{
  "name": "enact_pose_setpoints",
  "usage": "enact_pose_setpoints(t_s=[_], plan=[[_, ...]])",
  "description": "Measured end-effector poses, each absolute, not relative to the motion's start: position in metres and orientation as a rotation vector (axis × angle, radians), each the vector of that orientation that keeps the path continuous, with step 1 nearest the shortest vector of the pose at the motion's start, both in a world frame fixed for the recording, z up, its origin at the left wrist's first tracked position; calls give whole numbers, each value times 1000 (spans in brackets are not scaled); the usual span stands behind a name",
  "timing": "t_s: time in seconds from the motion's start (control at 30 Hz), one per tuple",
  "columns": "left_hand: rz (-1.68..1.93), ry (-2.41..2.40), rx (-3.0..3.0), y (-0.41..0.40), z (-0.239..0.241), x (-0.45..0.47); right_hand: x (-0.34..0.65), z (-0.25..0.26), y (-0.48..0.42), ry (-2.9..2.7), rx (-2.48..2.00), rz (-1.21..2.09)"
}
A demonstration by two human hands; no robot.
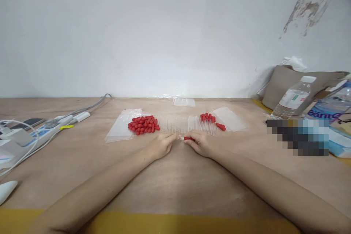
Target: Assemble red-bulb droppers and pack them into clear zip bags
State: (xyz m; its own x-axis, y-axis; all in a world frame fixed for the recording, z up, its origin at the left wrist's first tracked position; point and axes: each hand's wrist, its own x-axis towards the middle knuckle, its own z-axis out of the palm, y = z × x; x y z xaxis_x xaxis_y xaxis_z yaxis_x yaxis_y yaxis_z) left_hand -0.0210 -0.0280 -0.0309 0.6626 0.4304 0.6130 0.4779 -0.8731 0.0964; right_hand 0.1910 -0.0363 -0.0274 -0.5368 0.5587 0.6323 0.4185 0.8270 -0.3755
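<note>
My left hand and my right hand meet at the middle of the brown table, fingers pinched. Between them lies a small dropper: my right fingers hold its red rubber bulb, my left fingers pinch the clear glass tube end. Just behind my hands lies a row of clear glass tubes. A pile of loose red bulbs sits to the left on a clear plastic bag. Several finished droppers with red bulbs lie to the right.
More clear bags lie behind and to the right. A power strip with cables and a phone sit at the left. Water bottles, a beige bag and a blurred patch crowd the right. A white wall stands behind.
</note>
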Motion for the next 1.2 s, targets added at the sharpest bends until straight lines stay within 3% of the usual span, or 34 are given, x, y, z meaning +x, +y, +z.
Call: enact_pose_setpoints(t_s=[0.33, 0.6, 0.83, 1.07, 1.2], plan=[[-1019, -1086, -2813, -36, -28, -7, 187, -28, -34, -2224, -770, 217], [-960, -1074, -2836, -37, -25, -7, 185, -26, -34, -2259, -784, 282], [-1034, -1096, -2840, -33, -29, -8, 188, -18, -32, -2208, -741, 497], [-1172, -1183, -2841, -32, -29, -12, 198, -13, -19, -1729, -876, 893], [-1282, -1318, -2727, -31, -24, -12, 229, 11, 2, -1556, -1046, 922]])
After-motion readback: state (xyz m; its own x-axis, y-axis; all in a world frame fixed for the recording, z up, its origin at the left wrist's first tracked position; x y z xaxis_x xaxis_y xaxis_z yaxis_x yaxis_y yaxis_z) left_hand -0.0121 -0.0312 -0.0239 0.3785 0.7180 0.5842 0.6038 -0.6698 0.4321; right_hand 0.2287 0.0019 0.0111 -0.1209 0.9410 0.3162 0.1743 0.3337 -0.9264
